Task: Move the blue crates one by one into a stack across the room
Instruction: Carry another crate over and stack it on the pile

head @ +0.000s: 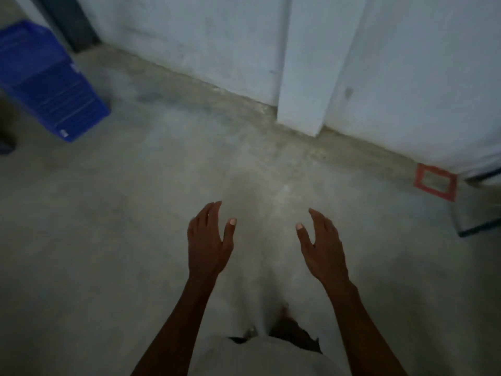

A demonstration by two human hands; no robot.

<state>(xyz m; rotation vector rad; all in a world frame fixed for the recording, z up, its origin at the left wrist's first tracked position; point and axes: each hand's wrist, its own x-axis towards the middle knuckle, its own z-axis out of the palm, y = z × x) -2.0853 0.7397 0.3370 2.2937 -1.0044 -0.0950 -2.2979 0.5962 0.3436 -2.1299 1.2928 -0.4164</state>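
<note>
**Cut off, blurred, unreadable**

The stack of blue crates (46,80) runs off the picture's left edge; how many it holds is blurred. A white label (64,133) at its near corner is too small to read. A dark-edged object (478,215) at the right edge is cropped and unidentifiable. The person's feet are mostly hidden.

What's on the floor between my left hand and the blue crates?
Only bare concrete floor separates the left hand from the blue crates, seen in the head view.
</note>
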